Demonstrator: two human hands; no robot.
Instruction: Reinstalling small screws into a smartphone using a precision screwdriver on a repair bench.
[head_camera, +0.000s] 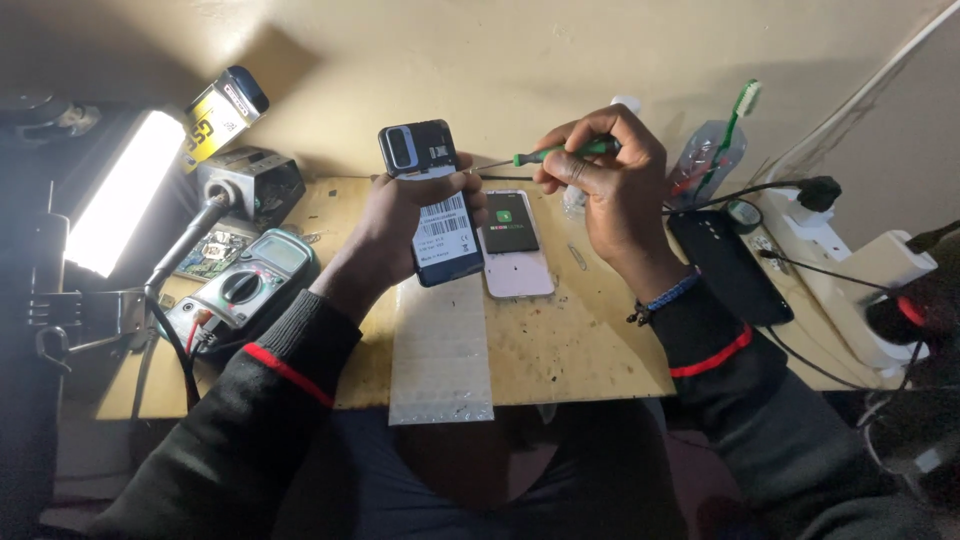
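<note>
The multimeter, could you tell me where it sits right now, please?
The multimeter lies on the left of the wooden table, beside the left hand and below the lamp.

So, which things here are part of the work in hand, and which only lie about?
In use:
- dark phone, back open, in the left hand
- green screwdriver in the right hand

Lying about:
- pink phone
- multimeter
- toothbrush
- black phone
- lamp

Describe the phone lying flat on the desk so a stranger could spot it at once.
On the wooden desk, look just right of the left hand, which holds up a dark phone. The pale pink phone lies face up there. Unlike the black phone farther right, its screen is lit.
</note>
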